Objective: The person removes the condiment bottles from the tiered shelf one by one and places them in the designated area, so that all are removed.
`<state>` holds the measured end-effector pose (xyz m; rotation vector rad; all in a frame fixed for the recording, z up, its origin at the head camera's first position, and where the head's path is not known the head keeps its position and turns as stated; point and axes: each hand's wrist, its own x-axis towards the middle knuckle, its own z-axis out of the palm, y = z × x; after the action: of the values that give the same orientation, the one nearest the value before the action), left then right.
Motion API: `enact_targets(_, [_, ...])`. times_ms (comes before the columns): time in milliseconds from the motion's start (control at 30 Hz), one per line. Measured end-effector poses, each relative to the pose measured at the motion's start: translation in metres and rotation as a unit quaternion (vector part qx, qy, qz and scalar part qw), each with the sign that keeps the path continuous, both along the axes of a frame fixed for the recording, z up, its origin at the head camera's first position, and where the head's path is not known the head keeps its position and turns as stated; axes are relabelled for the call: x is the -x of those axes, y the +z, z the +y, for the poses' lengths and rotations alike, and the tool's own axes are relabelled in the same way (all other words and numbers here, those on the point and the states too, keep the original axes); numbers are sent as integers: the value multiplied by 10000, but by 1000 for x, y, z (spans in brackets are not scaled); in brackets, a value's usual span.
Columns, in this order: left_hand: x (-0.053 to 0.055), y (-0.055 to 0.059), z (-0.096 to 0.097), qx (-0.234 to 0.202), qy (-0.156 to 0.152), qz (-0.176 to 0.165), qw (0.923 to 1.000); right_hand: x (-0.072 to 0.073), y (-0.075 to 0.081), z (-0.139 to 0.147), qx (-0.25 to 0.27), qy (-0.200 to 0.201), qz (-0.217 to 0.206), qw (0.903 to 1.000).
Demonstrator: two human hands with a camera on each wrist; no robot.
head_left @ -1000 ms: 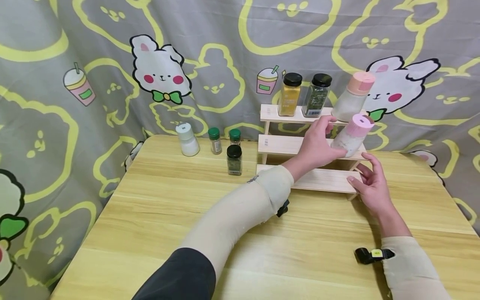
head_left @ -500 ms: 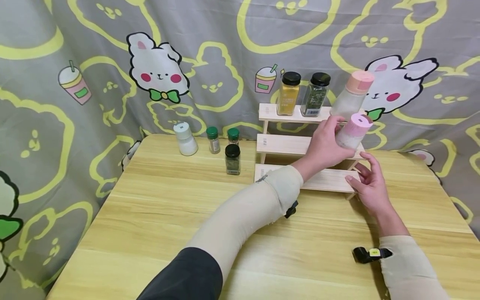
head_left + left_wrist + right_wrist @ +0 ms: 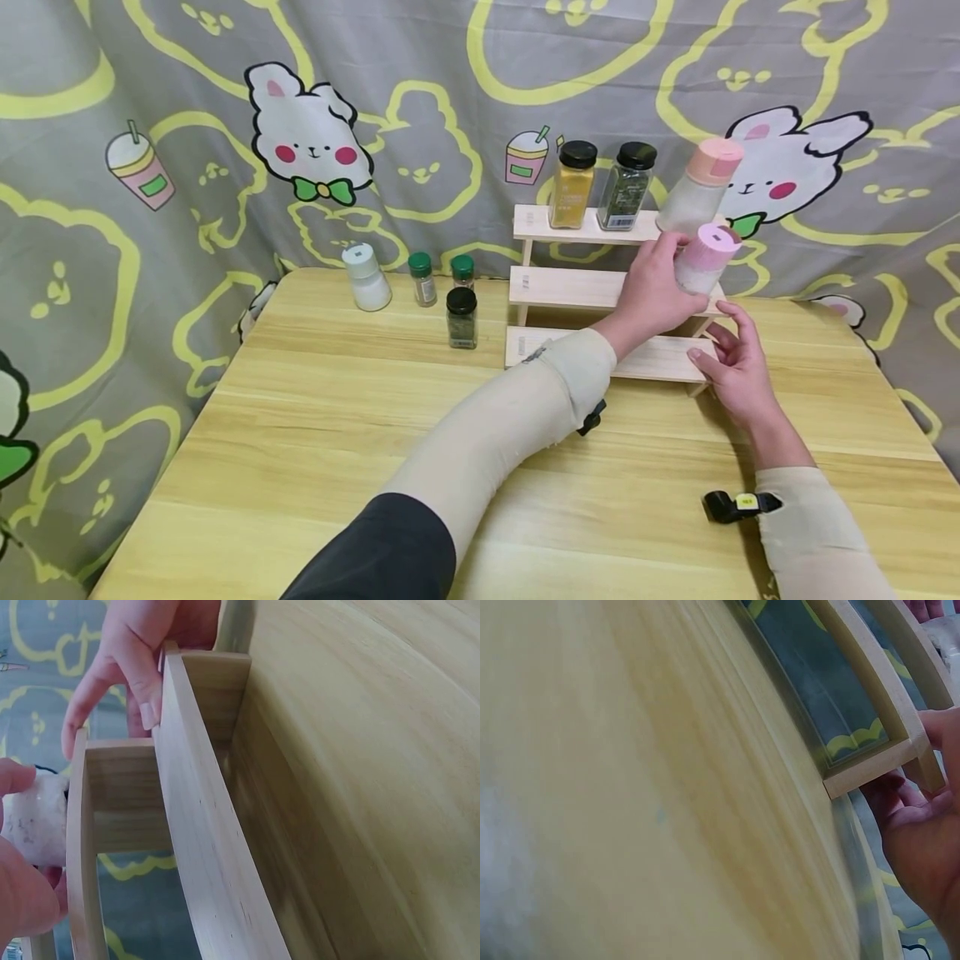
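Observation:
My left hand (image 3: 651,287) grips a frosted jar with a pink lid (image 3: 705,257) at the right end of the middle shelf of a three-step wooden rack (image 3: 558,286). The jar leans slightly to the right, and its lower part is hidden behind my fingers. In the left wrist view, its pale speckled body (image 3: 37,817) is close against the shelf board. My right hand (image 3: 742,375) holds the rack's right end, thumb on the bottom shelf's edge and fingers behind. The right wrist view shows that hand (image 3: 922,847) at the rack's end.
Along the top shelf are a yellow spice jar (image 3: 572,187), a green herb jar (image 3: 627,190) and a peach-lidded jar (image 3: 697,187). Left of the rack stand a white-lidded jar (image 3: 367,279), green-capped bottles (image 3: 423,282) and a black-capped jar (image 3: 462,321). A patterned curtain (image 3: 420,50) hangs behind.
My left hand has moved a little right and wraps further round the pink-lidded jar, whose body has shifted slightly up and right. The right hand keeps its hold on the rack.

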<state>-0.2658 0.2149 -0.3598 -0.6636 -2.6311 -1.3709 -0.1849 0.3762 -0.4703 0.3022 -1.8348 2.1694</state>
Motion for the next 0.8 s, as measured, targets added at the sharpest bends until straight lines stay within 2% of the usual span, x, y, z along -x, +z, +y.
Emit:
enact_targets(200, [-1,1,1,186,100,121,9997,0,1,-1,-50,-9,-2,10000])
enact_targets(567, [-4,-3,-5,51,236,195,9995,-1,-1,-3,10,2,-34,10000])
enact_targets(800, [-7,-1,-9,25,173,281,9995,-2,0,-2,76,-2,28,10000])
